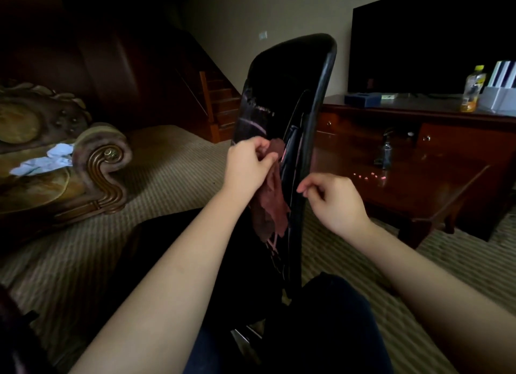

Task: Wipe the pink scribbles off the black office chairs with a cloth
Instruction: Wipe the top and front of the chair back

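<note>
The wiping step is in hand now. The left hand (248, 161) pinches the top of a dark red cloth (272, 206) between its thumb and curled fingers and holds it against the back of the black chair (293, 74). The rest of the cloth hangs loose below those fingers and lies on the chair back. The right hand (335, 197) is just beside the chair's side edge. Its fingers are curled in, with the thumb and first finger tips close together. I cannot tell if they pinch the edge or hold nothing. The pink scribbles (258, 108) show above the left fingers as pale lines and smears that go up and to the left. More thin pink lines run down just to the right of the left fingers, between the two hands. A few peek out under the bottom of the cloth. So I think a lot of this chair is not clean yet. The next move, I think, needs the left fingers to bunch more cloth under them, push hard and rub up over the marks above. The right fingers would do well to grip the edge so the chair does not turn away. The chair back is shiny, black and upright. The marks up high look smudgy, and the low ones look sharp.
</note>
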`<state>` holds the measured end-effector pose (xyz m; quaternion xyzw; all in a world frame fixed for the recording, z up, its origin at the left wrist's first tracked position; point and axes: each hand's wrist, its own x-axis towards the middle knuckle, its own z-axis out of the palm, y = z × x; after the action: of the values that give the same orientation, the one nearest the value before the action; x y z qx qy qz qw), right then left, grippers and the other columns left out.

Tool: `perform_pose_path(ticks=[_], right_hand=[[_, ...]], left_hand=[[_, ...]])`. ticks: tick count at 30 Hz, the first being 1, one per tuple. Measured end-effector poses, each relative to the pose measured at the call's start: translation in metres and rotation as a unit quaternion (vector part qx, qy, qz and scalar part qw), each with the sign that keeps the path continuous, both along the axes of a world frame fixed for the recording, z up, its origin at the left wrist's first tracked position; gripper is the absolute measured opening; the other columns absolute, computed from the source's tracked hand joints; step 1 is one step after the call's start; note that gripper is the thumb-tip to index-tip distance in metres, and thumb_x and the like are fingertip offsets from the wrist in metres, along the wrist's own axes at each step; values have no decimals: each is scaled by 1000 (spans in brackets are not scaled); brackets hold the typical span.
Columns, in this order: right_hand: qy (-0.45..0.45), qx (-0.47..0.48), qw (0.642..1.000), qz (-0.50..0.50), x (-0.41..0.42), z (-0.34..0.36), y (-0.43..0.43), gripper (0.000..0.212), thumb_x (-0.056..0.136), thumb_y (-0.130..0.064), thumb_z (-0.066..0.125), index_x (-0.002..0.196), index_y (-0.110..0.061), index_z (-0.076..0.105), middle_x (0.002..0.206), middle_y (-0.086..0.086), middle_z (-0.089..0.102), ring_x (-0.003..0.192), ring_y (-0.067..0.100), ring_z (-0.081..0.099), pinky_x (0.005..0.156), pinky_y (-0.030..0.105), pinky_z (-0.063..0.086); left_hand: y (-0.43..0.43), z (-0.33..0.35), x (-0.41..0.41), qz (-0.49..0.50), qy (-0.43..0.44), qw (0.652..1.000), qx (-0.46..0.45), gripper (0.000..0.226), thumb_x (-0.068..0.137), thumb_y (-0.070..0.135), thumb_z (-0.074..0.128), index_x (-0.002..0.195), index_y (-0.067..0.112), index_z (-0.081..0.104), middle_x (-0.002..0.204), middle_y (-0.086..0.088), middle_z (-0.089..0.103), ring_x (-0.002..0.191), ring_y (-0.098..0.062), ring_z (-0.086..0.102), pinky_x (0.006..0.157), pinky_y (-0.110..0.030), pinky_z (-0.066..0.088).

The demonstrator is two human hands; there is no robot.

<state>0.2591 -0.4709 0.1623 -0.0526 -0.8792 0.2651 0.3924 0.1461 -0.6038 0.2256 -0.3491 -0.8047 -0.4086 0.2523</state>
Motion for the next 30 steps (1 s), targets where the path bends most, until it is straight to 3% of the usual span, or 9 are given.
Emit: perform_pose_path(ticks=[6,9,12,15,18,20,27,30], right_hand=[[-37,-17,999,7,-8,-29,-7,26,78,-20,44,83,-29,67,82,-8,68,76,14,63,69,31,51],[-39,-19,999,4,-10,-33,-12,24,80,-17,47,85,-28,68,84,-7,68,76,15,63,69,32,51],[-59,-23,998,-4,-5,-52,-13,25,79,-21,44,85,-27,68,85,-6,68,78,17,63,68,31,50],[-102,-26,994,-16,1,-87,-14,21,82,-15,51,84,-26,68,84,-4,70,78,19,65,68,33,52],[-171,-26,985,-25,4,-111,-19,20,85,-12,55,86,-26,70,83,-2,70,76,20,65,64,29,48],[-165,-37,985,-35,4,-113,-20,20,85,-11,56,88,-24,71,84,-2,69,75,18,63,61,26,42],[-155,-11,987,-42,6,-113,-22,19,85,-11,56,90,-20,71,87,3,69,80,20,64,66,30,46],[-151,-18,987,-48,7,-113,-20,19,85,-10,56,89,-19,71,88,3,70,79,20,63,64,29,44]], left_hand=[[-27,-41,-5,4,-59,997,-59,12,77,15,75,87,11,71,76,6,65,78,-17,67,79,-24,49],[-16,-11,-3,-4,-17,1000,-13,8,77,16,74,82,14,68,78,6,64,77,-14,64,77,-23,46],[-2,3,-1,-8,1,1000,16,16,79,19,72,93,11,71,86,3,69,81,-12,64,81,-21,47],[-7,-27,2,19,-6,1000,7,20,81,16,71,99,8,71,92,-4,72,84,-17,66,79,-15,40],[-27,-73,1,42,-56,997,-40,19,81,15,71,99,8,70,88,-7,73,83,-21,67,76,-20,42],[-38,-88,-2,44,-91,993,-67,18,79,15,71,96,10,71,87,-4,73,83,-21,68,79,-24,45],[-11,-20,-14,-13,-20,1000,-12,13,78,14,69,90,12,70,79,7,65,75,-10,62,78,-24,48],[-14,-34,-12,-27,-44,999,-13,15,77,11,69,92,11,71,79,6,66,73,-9,61,76,-25,49]])
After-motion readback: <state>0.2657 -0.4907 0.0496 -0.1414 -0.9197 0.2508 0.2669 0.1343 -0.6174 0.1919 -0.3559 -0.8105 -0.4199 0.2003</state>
